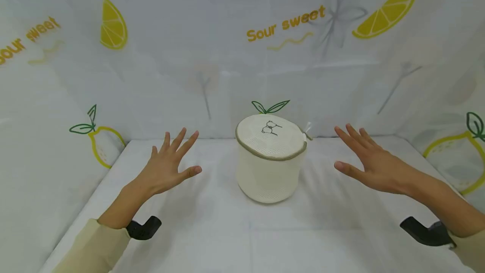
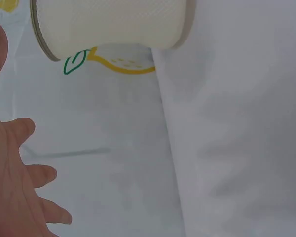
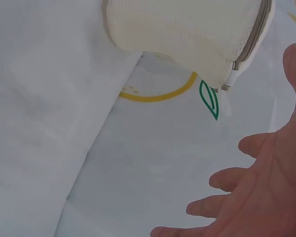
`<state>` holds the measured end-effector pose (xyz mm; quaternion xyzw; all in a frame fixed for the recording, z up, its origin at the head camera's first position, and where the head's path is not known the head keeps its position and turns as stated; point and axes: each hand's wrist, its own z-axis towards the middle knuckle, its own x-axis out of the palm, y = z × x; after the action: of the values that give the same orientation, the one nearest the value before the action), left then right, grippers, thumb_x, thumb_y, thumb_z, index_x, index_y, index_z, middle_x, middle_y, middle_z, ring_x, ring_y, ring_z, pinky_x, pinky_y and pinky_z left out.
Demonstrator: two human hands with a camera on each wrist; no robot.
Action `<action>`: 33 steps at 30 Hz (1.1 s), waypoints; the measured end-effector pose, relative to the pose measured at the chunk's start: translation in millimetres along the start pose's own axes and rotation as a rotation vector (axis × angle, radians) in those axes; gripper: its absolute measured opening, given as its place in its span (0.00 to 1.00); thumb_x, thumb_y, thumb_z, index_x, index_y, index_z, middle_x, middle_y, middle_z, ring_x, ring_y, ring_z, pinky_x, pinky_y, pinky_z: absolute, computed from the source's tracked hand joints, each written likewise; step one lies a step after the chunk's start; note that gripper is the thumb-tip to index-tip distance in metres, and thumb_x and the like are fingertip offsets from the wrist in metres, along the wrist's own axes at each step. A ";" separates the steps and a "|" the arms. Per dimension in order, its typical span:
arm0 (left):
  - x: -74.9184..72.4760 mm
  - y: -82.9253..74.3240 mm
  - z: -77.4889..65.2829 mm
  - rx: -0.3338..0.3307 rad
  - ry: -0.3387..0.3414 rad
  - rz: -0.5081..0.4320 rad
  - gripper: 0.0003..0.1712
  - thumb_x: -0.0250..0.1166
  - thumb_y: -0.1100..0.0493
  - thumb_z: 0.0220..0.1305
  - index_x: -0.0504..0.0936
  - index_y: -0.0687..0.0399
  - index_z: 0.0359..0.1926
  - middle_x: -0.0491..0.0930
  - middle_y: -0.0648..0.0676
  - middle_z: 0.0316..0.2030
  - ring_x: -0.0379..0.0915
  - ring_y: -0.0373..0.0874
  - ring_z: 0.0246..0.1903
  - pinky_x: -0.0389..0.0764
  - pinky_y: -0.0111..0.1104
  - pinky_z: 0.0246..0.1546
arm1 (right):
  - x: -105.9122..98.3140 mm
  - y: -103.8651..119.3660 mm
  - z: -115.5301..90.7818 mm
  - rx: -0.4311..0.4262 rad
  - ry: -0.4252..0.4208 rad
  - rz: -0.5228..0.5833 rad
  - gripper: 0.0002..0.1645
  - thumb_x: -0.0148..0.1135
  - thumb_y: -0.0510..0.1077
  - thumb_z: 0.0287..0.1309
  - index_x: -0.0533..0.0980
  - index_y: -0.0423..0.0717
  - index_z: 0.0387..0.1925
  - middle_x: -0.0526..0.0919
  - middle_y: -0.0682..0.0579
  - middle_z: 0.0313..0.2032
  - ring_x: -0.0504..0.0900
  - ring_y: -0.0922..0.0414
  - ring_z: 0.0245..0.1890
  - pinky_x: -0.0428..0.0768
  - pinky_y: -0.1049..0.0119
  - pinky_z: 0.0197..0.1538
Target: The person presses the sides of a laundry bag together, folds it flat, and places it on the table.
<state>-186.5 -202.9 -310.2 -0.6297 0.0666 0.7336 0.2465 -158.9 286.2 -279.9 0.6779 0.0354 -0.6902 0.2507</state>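
Observation:
A cream mesh laundry bag [image 1: 269, 176], round like a drum, stands upright on the white table. Its lid [image 1: 280, 142] has a dark line drawing and a grey-green zip round the rim, with the zip's end [image 1: 307, 136] at the right. To the left of the bag, my left hand [image 1: 166, 167] is held with fingers spread, touching nothing. My right hand [image 1: 373, 163] is on the other side, fingers straight and thumb apart, also holding nothing. Both wrist views show the bag's mesh side [image 2: 108, 22] beyond the spread fingers.
White cloth [image 1: 212, 239] covers the table. Behind it hangs a white sheet [image 1: 170, 75] printed with lemons, leaves and lettering, which also runs along both sides. A black strap piece [image 1: 145, 227] sticks out at the left wrist, another black piece [image 1: 424, 231] at the right.

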 end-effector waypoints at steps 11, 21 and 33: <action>-3.5 -6.8 12.1 0.001 -0.011 -0.060 0.49 0.52 0.29 0.63 0.37 0.33 0.76 0.38 0.57 0.75 0.30 0.70 0.69 0.44 0.74 0.54 | -4.6 3.4 3.7 -0.006 -0.011 0.103 0.50 0.54 0.57 0.66 0.34 0.62 0.75 0.31 0.48 0.75 0.32 0.40 0.72 0.52 0.23 0.51; -0.9 -14.6 19.5 -0.001 -0.009 -0.177 0.48 0.50 0.28 0.63 0.36 0.30 0.75 0.37 0.54 0.75 0.28 0.67 0.70 0.42 0.74 0.55 | 2.1 6.3 12.7 -0.039 -0.043 0.262 0.45 0.52 0.53 0.68 0.37 0.67 0.75 0.39 0.49 0.75 0.47 0.37 0.70 0.54 0.29 0.58; 6.3 -27.9 27.7 0.009 -0.011 -0.275 0.48 0.47 0.24 0.61 0.37 0.27 0.75 0.38 0.50 0.75 0.29 0.65 0.71 0.43 0.71 0.58 | 12.8 9.9 21.4 -0.058 -0.029 0.329 0.43 0.48 0.54 0.71 0.35 0.63 0.75 0.39 0.50 0.75 0.50 0.35 0.69 0.59 0.30 0.56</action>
<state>-199.3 -165.6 -304.8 -0.6278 -0.0183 0.6961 0.3478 -174.0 265.5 -287.6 0.6569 -0.0599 -0.6484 0.3802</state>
